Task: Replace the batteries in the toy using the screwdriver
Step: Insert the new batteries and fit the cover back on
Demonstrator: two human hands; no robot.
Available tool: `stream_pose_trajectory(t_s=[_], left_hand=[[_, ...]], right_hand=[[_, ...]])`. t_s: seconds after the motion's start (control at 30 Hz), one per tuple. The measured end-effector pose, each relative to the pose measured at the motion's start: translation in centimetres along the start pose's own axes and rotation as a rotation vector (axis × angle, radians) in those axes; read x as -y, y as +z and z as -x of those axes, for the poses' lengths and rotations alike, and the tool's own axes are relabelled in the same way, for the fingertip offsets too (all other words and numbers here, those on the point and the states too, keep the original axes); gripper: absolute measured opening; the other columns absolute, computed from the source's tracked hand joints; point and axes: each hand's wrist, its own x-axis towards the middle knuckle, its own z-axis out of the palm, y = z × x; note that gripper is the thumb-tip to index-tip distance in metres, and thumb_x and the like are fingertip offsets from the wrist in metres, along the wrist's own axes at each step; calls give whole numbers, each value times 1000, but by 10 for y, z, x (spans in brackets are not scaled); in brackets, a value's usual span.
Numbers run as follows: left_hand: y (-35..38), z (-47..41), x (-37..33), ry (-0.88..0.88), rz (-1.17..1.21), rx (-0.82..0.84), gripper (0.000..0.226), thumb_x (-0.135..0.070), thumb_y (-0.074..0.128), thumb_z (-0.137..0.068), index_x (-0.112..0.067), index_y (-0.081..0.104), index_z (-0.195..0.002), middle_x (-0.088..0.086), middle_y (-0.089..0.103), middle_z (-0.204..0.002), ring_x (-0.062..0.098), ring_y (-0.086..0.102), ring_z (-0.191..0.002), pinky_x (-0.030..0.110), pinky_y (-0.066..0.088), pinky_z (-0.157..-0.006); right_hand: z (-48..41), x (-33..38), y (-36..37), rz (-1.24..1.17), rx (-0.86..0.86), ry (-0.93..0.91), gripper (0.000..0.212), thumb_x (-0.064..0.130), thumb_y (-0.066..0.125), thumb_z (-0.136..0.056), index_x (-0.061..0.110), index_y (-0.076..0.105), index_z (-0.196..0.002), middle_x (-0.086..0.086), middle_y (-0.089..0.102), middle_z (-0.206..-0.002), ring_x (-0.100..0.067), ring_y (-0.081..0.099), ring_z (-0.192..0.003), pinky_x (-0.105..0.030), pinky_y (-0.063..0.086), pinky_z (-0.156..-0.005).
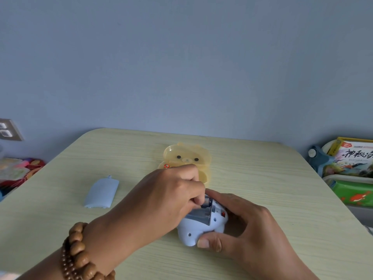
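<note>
Pinching a battery [207, 203] in the blue toy's [191, 231] open bay near the desk's [262, 168] front edge, left hand [167, 201] digs, right hand [252, 229] grips the shell; swap step, next likely needs a careful lift-out.

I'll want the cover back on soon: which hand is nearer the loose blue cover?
Left. The left hand works at the toy just right of the cover; the right hand grips the toy's far side.

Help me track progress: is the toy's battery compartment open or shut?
Open. The grey bay in the toy is exposed; its cover lies apart on the table; the left hand reaches into it.
</note>
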Motion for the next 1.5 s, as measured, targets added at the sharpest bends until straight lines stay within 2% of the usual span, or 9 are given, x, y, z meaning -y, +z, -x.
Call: stream_pose_trajectory(t_s=[0.17,0.3,0.43,0.6,0.73,1.03,1.27,1.37,1.5], left_hand=[[-6,5,0,-15,127,-23,9,-39,75,-85,-31,72,-87,-18,62,-96,2,62,-86,24,51,-74],[-17,16,8,-107,205,125,76,-71,78,-65,-47,52,-132,-36,44,-138,-17,40,-129,1,31,-101],[-8,21,15,-187,267,183,95,-71,85,-55,-50,47,-139,-41,50,-133,-22,44,-124,9,40,-102],[-6,19,17,-174,298,146,81,-63,90,-53,-38,66,-126,-37,55,-131,-20,46,-124,4,37,-101],[-6,18,16,-179,298,157,78,-61,91,-55,-40,66,-126,-39,52,-133,-21,45,-125,2,36,-101],[-7,17,18,-174,307,150,74,-58,90,-59,-42,65,-127,-38,52,-133,-21,44,-125,3,37,-100],[-1,22,16,-177,348,109,74,-55,91,-60,-39,65,-128,-36,54,-133,-20,45,-125,0,35,-98],[2,25,16,-197,377,85,89,-60,90,-56,-41,55,-135,-33,56,-133,-17,49,-124,8,41,-101],[-15,28,34,-249,393,85,104,-59,90,-48,-43,46,-141,-29,57,-134,-17,51,-122,11,43,-104]], right_hand=[[2,0,0,-29,1,33,78,31,99,-53,43,67,-123,18,75,-109,1,72,-99,-18,57,-82],[3,-1,2,-119,-1,71,79,28,101,-49,50,65,-115,20,77,-101,0,75,-89,-13,57,-78],[3,-1,2,-29,-66,-30,68,48,94,-49,48,63,-110,15,72,-92,-9,69,-69,-17,56,-68],[3,-5,4,61,-99,-181,57,51,87,-66,32,69,-116,11,67,-117,-12,69,-97,-26,57,-74],[4,-6,7,125,-97,-212,53,58,81,-70,36,66,-116,16,62,-121,-10,67,-100,-24,57,-75],[5,1,14,276,-69,-185,56,74,62,-76,37,57,-118,22,57,-118,10,57,-90,-3,45,-71],[6,0,11,197,-51,-195,50,56,73,-80,33,58,-123,16,56,-123,-5,64,-102,-16,53,-76],[8,-3,9,141,-43,-180,45,38,74,-85,33,58,-127,13,56,-128,-12,64,-111,-30,57,-81],[8,-5,7,104,-46,-167,44,31,72,-85,36,58,-126,9,57,-131,-13,62,-118,-32,56,-87]])
